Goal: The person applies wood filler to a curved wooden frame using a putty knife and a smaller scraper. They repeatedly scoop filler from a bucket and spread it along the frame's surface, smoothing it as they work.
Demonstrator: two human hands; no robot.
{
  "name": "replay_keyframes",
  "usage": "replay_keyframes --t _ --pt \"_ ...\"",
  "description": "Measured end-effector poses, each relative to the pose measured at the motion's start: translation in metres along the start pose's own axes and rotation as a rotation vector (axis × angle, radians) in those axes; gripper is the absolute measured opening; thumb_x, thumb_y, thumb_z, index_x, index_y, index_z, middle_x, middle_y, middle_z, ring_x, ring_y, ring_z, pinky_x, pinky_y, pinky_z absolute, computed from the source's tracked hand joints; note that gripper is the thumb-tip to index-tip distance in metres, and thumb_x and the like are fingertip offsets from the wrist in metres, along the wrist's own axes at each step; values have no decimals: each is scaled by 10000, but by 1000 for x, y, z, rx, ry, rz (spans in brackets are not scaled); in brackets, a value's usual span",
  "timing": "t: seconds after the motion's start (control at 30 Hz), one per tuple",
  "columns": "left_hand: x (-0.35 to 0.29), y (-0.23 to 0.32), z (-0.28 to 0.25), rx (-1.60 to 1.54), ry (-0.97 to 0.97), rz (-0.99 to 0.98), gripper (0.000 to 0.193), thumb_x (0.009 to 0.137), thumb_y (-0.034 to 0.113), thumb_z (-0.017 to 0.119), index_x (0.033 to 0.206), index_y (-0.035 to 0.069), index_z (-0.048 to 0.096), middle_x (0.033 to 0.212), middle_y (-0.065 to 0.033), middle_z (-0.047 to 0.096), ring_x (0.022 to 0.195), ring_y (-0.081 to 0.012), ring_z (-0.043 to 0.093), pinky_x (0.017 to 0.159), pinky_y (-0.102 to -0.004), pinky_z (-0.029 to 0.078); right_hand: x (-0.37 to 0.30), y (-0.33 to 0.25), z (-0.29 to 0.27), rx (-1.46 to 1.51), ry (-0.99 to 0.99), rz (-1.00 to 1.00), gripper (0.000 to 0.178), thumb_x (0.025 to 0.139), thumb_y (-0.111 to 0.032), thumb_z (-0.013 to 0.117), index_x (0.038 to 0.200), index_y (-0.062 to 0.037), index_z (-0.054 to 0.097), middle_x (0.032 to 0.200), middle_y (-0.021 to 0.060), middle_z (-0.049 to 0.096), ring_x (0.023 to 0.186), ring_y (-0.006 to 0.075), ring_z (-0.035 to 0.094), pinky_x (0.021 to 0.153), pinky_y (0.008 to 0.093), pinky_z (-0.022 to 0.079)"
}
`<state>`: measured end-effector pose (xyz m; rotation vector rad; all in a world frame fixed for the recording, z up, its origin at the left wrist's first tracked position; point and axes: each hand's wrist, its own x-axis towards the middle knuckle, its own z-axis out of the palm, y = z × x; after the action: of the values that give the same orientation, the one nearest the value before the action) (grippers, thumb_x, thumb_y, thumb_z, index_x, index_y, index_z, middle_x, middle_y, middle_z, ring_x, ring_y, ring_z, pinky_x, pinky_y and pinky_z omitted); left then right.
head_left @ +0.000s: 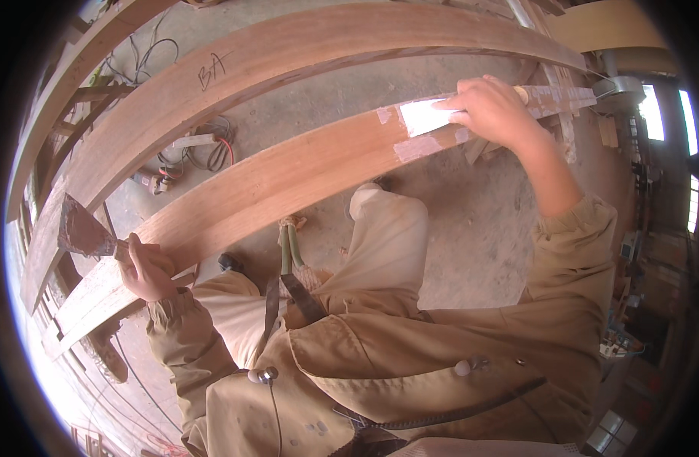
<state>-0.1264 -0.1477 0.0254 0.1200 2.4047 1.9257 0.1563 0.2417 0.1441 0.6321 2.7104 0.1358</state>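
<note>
Across the middle lies a long curved wooden board (288, 171), with pinkish filler patches (416, 148) toward its right end. My right hand (493, 110) is closed round a putty knife (424, 118). Its bright wide blade lies over the board among the patches, and a bit of the handle shows behind the hand. At the board's left end my left hand (146, 270) grips a second putty knife (87, 228) by its wooden handle. That blade is coated with brownish-pink filler and points up and to the left, held above the wood.
Beyond the board runs another curved wooden piece (304, 42) with dark handwriting on it. Cables (212, 152) and a power tool (151, 181) lie on the concrete floor between them. A metal container (620, 87) is by the board's right end. My legs (387, 236) are under the near edge.
</note>
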Motion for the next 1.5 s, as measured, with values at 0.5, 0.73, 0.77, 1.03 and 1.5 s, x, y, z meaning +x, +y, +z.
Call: replay_keyframes --t 0.5,0.73,0.77,1.03,1.5 --pt "-2 1 -2 -119 -22 -65 307 869 221 621 667 31 488 409 -24 416 304 -67 329 319 -234 216 4 -9 -14 -20 -24 20 284 778 -129 641 1017 -271 702 843 63 632 840 284 583 781 385 458" --pt "0 0 2 -125 -16 -80 320 861 207 631 642 27 482 414 -26 422 298 -70 327 314 -235 209 3 -10 -17 1 36 32 233 805 -193 620 1012 -263 702 820 65 613 820 261 586 760 387 461" --pt "0 1 2 -119 -15 -85 319 860 202 632 640 27 481 415 -27 423 297 -71 330 312 -236 209 6 -16 -20 54 31 50 230 812 -205 612 1018 -260 700 820 65 611 819 258 587 757 387 462" --pt "2 -3 1 -132 -26 -100 314 860 197 626 640 24 486 418 -30 431 295 -83 345 315 -234 230 38 -66 -12 253 54 -34 261 834 -206 561 1060 -254 683 837 76 621 839 262 597 743 388 467" --pt "-2 -1 9 -68 17 -4 319 861 202 630 626 41 488 433 -28 440 301 -78 348 310 -234 217 58 -67 -24 242 -141 55 269 788 -159 621 1040 -223 693 883 83 644 863 258 599 774 376 472"
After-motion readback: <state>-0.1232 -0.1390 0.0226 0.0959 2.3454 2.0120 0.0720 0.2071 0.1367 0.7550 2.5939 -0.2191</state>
